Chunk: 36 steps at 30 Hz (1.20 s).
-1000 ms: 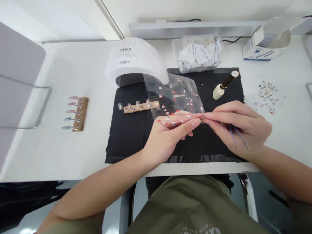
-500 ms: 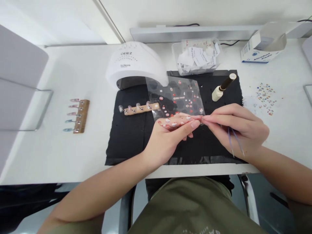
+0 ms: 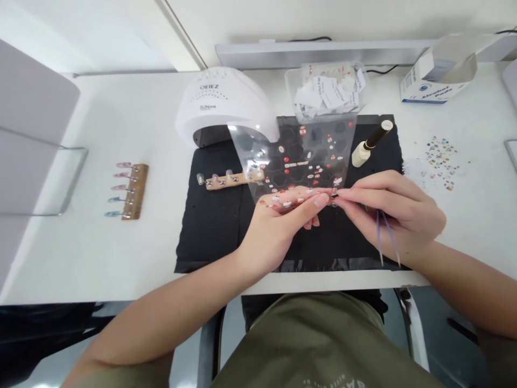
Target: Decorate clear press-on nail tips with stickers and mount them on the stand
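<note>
A clear sticker sheet [image 3: 299, 156] with red and white decals is pinched at its near edge by my left hand [image 3: 278, 226], thumb on top. Close beside that thumb, the closed fingertips of my right hand [image 3: 396, 215] meet the sheet's near right corner. Lavender tweezers [image 3: 379, 237] are tucked in my right palm, their two tips pointing down toward me. What the right fingertips pinch at the corner is too small to make out. Behind the sheet, a wooden stand [image 3: 230, 181] carries several clear nail tips on the black mat [image 3: 214, 231].
A white nail lamp [image 3: 226, 102] stands at the back left. Behind the mat sits a clear box [image 3: 327, 97] of alcohol pads. A polish bottle [image 3: 367, 145], loose gems [image 3: 442, 156] and an open carton [image 3: 438, 81] are right. Another nail-tip stand [image 3: 135, 192] lies left.
The sheet's far part has lifted and tilted up, so it looks larger and reaches over the box's front. The tweezers have swung slightly left. Both hands stay nearly in place.
</note>
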### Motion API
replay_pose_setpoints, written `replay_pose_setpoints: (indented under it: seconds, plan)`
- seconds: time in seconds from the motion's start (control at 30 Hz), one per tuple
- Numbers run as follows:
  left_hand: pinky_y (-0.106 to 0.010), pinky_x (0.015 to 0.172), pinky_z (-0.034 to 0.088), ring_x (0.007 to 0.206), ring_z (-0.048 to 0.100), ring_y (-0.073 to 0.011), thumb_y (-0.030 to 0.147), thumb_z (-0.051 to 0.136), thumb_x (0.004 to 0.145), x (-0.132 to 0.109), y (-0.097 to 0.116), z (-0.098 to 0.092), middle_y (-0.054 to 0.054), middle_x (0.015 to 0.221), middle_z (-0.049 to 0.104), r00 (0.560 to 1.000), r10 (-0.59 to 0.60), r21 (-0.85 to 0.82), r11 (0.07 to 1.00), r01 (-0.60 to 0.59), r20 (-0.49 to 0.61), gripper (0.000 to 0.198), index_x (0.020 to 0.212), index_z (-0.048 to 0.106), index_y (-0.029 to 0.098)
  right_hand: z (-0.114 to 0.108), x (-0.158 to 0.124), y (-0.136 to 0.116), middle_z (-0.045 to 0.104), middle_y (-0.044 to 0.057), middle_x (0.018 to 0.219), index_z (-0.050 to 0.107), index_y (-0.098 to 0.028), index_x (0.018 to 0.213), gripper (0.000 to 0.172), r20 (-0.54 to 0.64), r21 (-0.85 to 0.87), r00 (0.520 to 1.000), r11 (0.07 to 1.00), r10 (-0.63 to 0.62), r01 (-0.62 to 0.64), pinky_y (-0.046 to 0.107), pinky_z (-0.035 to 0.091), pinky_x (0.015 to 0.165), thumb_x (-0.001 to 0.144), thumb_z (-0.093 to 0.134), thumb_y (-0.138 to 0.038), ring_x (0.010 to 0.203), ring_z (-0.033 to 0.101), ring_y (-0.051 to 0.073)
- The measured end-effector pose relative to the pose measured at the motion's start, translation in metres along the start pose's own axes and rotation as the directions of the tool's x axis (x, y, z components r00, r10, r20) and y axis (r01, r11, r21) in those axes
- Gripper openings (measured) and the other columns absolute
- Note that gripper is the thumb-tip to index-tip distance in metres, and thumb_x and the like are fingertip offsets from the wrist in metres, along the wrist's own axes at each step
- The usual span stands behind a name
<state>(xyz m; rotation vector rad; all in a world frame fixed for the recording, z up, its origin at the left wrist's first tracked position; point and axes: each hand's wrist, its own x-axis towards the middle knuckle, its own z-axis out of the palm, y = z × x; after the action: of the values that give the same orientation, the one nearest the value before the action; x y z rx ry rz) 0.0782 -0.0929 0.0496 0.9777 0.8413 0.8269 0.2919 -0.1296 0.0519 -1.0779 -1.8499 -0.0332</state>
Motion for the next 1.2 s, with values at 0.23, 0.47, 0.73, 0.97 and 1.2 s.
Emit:
replay_pose_setpoints:
  seconds: [0.23, 0.47, 0.73, 0.97, 1.2]
  plan:
    - [-0.020, 0.064, 0.058, 0.060, 0.058, -0.0057, 0.047, 0.102, 0.092, 0.003, 0.003, 0.002, -0.002, 0.091, 0.087, 0.999, 0.017, -0.115, 0.993, -0.022, -0.048, 0.024, 0.098, 0.094, 0.025, -0.009, 0.005, 0.004, 0.068, -0.006, 0.076, 0.083, -0.029, 0.121, 0.024, 0.115, 0.060, 0.987, 0.991, 0.114, -0.121, 0.027, 0.056, 0.062, 0.099, 0.093, -0.024, 0.065, 0.065, 0.012]
    - [-0.017, 0.061, 0.056, 0.056, 0.055, -0.0031, 0.045, 0.107, 0.085, 0.007, 0.004, 0.003, 0.000, 0.086, 0.084, 0.992, 0.054, -0.191, 0.979, -0.075, -0.113, 0.024, 0.092, 0.094, 0.027, -0.023, 0.010, 0.005, 0.072, 0.001, 0.095, 0.071, -0.027, 0.137, 0.025, 0.282, 0.066, 0.949, 0.984, 0.142, -0.167, 0.034, 0.061, 0.069, 0.113, 0.062, -0.024, 0.073, 0.065, 0.017]
    - [-0.017, 0.061, 0.057, 0.061, 0.059, -0.0045, 0.044, 0.106, 0.086, 0.007, 0.006, 0.002, -0.001, 0.091, 0.084, 0.986, 0.112, -0.177, 0.975, -0.133, -0.126, 0.022, 0.090, 0.093, 0.026, -0.017, 0.008, 0.011, 0.082, 0.005, 0.106, 0.076, -0.026, 0.147, 0.042, 0.184, -0.081, 0.980, 0.993, -0.073, 0.089, 0.032, 0.066, 0.073, 0.107, 0.074, -0.011, 0.086, 0.078, 0.019]
    - [-0.021, 0.060, 0.057, 0.060, 0.057, -0.0057, 0.047, 0.106, 0.084, 0.006, 0.007, 0.000, -0.003, 0.097, 0.088, 0.977, 0.143, -0.129, 0.978, -0.164, -0.155, 0.025, 0.090, 0.093, 0.026, -0.016, 0.002, 0.011, 0.080, 0.005, 0.104, 0.074, -0.033, 0.155, 0.053, 0.134, -0.239, 0.989, 0.966, -0.064, 0.094, 0.035, 0.056, 0.058, 0.107, 0.071, -0.011, 0.079, 0.074, 0.020]
    - [-0.016, 0.062, 0.059, 0.063, 0.058, -0.0046, 0.044, 0.105, 0.087, 0.007, 0.004, 0.000, -0.002, 0.105, 0.091, 0.976, 0.182, -0.141, 0.970, -0.198, -0.124, 0.017, 0.092, 0.095, 0.032, -0.016, 0.002, 0.011, 0.081, 0.004, 0.102, 0.073, -0.030, 0.156, 0.057, 0.149, -0.215, 0.986, 0.971, -0.073, 0.104, 0.035, 0.054, 0.058, 0.104, 0.070, -0.007, 0.079, 0.074, 0.020]
